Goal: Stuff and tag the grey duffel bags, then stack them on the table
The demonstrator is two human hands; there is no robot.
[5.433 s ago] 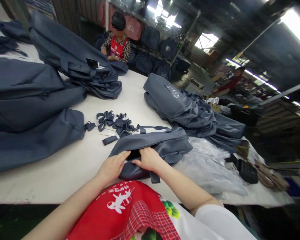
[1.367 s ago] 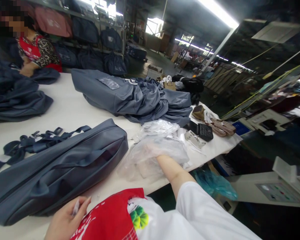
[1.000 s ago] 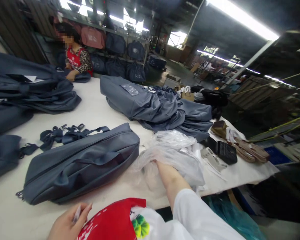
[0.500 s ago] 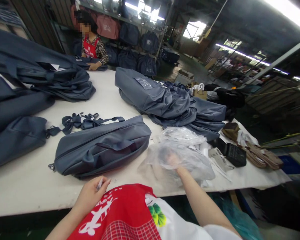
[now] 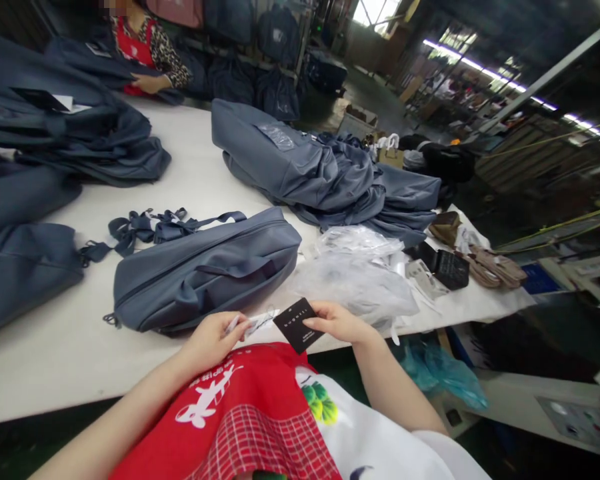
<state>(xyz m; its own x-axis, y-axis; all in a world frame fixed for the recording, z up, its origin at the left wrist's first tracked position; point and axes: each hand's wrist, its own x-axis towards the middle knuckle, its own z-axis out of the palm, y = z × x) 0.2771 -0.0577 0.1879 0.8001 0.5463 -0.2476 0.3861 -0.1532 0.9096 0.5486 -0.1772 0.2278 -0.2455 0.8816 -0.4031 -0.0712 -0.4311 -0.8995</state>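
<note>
My right hand (image 5: 341, 323) pinches a square black hang tag (image 5: 296, 326) with white lettering between thumb and fingers. Close by on the left, my left hand (image 5: 219, 338) is closed on a small whitish strip (image 5: 254, 325), whose exact kind I cannot make out. A thin dark loop of string shows between the hands. Just beyond them lies a blue-grey travel bag (image 5: 207, 270) on its side, its zip and handle showing. Clear plastic bags (image 5: 355, 277) lie in a crumpled heap behind my right hand.
Blue-grey bags (image 5: 320, 167) are piled at the back, with more bags (image 5: 85, 133) at left. Dark straps (image 5: 150, 227) lie behind the travel bag. Brown pouches (image 5: 495, 267) and a black box (image 5: 451, 269) sit at right on the white table (image 5: 190, 147). A co-worker (image 5: 147, 57) stands across it.
My right hand has come out of the plastic bags toward me and now holds the black hang tag. My left hand has moved right and slightly up, nearer to it. The view has tilted down.
</note>
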